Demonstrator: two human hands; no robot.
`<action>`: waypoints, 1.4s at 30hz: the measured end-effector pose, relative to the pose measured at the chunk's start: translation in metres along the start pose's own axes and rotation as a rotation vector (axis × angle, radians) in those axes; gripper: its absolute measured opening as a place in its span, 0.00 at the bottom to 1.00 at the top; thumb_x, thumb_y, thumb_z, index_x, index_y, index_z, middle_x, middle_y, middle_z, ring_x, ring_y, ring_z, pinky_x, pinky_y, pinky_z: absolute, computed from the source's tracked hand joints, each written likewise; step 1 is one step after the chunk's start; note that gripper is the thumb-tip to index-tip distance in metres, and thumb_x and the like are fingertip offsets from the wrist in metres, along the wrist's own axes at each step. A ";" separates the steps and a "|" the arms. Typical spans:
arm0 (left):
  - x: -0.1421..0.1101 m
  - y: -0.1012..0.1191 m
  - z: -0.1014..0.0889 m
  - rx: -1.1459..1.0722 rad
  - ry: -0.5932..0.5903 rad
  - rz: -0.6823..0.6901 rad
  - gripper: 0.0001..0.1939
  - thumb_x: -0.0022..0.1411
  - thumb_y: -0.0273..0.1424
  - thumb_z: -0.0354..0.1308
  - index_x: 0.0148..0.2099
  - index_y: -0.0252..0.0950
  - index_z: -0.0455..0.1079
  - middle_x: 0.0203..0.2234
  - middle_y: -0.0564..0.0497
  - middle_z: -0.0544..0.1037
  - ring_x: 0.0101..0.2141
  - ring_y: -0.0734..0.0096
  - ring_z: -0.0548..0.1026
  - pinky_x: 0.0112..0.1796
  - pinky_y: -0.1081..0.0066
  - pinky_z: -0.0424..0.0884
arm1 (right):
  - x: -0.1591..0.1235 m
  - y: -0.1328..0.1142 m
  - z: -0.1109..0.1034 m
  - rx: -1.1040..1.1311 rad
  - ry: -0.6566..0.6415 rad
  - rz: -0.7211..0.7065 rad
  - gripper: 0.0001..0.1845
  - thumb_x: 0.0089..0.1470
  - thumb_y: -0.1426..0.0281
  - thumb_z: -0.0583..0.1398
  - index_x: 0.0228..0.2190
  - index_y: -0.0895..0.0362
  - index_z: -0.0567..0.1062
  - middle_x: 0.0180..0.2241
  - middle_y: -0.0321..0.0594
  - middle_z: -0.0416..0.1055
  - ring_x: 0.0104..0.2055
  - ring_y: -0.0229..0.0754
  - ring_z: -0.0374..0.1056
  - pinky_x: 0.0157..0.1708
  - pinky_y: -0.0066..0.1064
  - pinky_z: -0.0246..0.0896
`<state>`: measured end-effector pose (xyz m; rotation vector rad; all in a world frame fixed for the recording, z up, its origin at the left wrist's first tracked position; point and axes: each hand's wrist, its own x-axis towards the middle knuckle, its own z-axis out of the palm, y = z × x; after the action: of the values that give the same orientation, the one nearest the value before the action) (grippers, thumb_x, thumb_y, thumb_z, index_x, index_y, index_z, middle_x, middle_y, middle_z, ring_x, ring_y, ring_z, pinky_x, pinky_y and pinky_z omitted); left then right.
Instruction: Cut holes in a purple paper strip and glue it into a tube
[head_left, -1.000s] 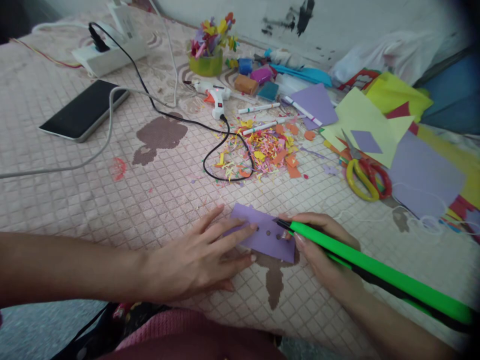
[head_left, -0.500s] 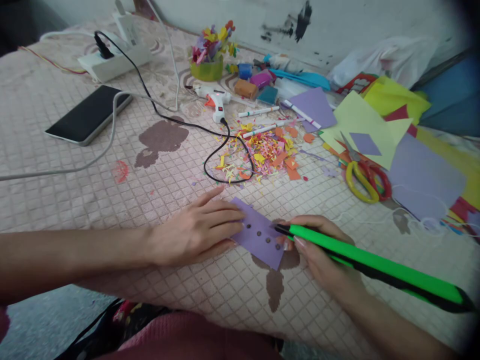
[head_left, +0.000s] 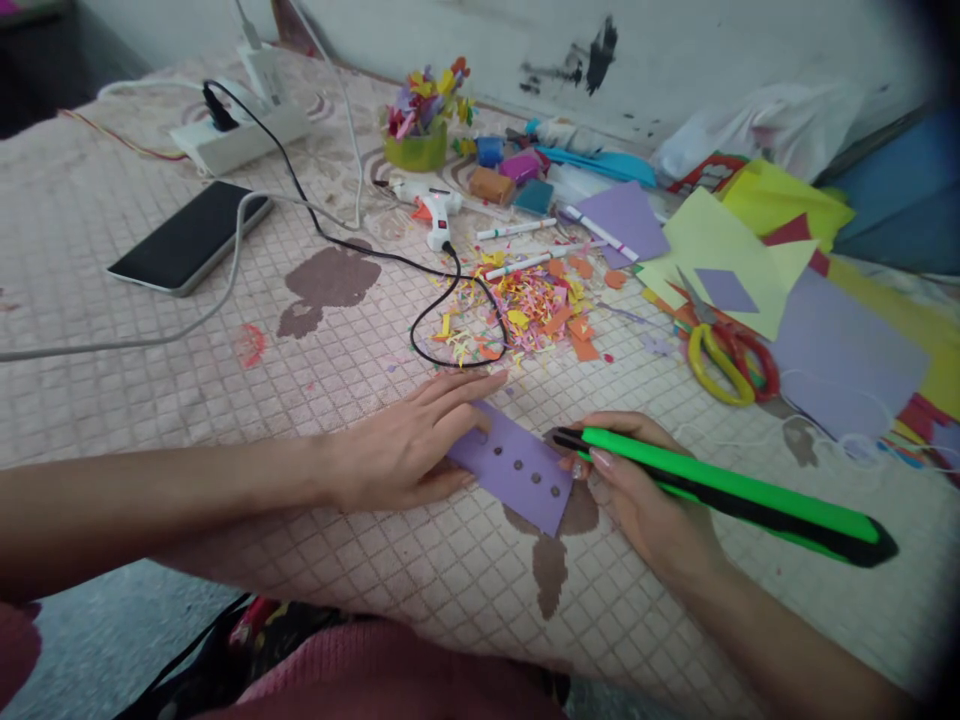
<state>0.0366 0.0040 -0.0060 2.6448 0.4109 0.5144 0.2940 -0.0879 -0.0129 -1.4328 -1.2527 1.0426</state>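
Observation:
A purple paper strip with a row of small holes lies on the quilted pink surface near me. My left hand rests flat on the strip's left end, fingers stretched out and pressing it down. My right hand is closed around a long green and black tool, whose dark tip sits just off the strip's right edge.
Beyond the strip are a heap of coloured paper scraps, a black cable loop, a white glue gun, yellow and red scissors, sheets of coloured paper, a phone and a power strip.
My left hand slid left along the strip, uncovering several holes. The strip turned slightly. The green tool's tip drew back from the paper towards its right edge.

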 end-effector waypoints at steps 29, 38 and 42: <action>0.001 -0.011 -0.011 -0.189 -0.171 0.183 0.11 0.70 0.29 0.48 0.49 0.28 0.66 0.59 0.33 0.65 0.63 0.58 0.59 0.62 0.57 0.56 | 0.019 -0.022 0.002 -0.089 -0.398 -0.083 0.10 0.57 0.73 0.60 0.41 0.49 0.76 0.33 0.35 0.75 0.27 0.33 0.71 0.26 0.24 0.66; 0.004 -0.012 -0.016 -0.210 -0.255 0.191 0.10 0.71 0.28 0.45 0.41 0.33 0.67 0.61 0.36 0.64 0.64 0.63 0.56 0.64 0.58 0.53 | 0.039 -0.023 0.007 -0.119 -0.667 -0.259 0.13 0.53 0.74 0.59 0.42 0.54 0.75 0.37 0.40 0.75 0.37 0.41 0.71 0.35 0.31 0.65; 0.004 -0.014 -0.015 -0.226 -0.247 0.197 0.10 0.70 0.27 0.45 0.43 0.31 0.67 0.60 0.35 0.64 0.64 0.62 0.56 0.64 0.58 0.52 | 0.040 -0.026 0.009 -0.133 -0.701 -0.260 0.13 0.52 0.77 0.59 0.40 0.54 0.75 0.35 0.39 0.75 0.35 0.39 0.71 0.33 0.30 0.65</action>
<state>0.0309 0.0225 0.0020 2.4981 0.0153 0.2680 0.2853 -0.0457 0.0097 -0.9742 -1.9768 1.3489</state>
